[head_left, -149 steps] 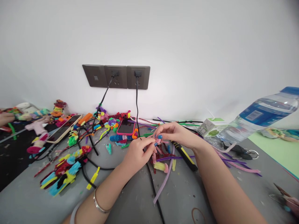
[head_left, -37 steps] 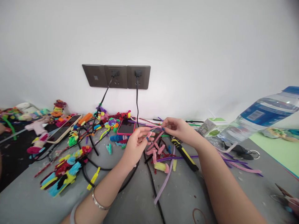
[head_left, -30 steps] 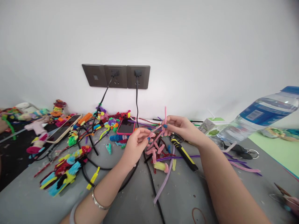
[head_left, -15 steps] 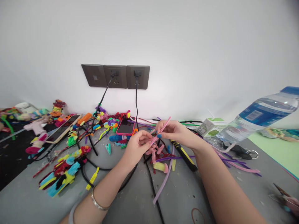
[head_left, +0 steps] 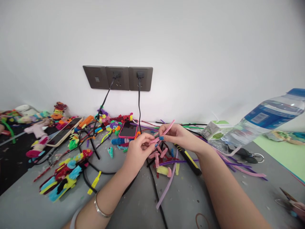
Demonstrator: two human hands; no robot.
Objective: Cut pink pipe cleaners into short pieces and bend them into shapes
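A pink pipe cleaner [head_left: 169,128] runs slantwise between my two hands, its free end sticking up past the right fingers. My left hand [head_left: 142,148] pinches its lower part between thumb and fingertips. With thumb and index finger, my right hand [head_left: 173,135] grips it higher up; the hands nearly touch. Just beneath them lie short bent pink pipe cleaner pieces [head_left: 156,159] and a yellow piece with a pink end [head_left: 163,170]. A lilac pipe cleaner [head_left: 168,187] stretches toward me on the grey table [head_left: 133,210].
A black-and-yellow utility knife [head_left: 189,160] lies beside my right wrist. To the right are a drink carton [head_left: 215,130], a tilted water bottle [head_left: 259,116] and scissors [head_left: 292,198]. Colourful pipe cleaner figures [head_left: 63,178], two phones [head_left: 128,129] and black cables [head_left: 154,187] cover the left and middle.
My left thumb and fingers have shifted slightly on the pink pipe cleaner, and its lower end now lies flatter. The right hand has barely moved.
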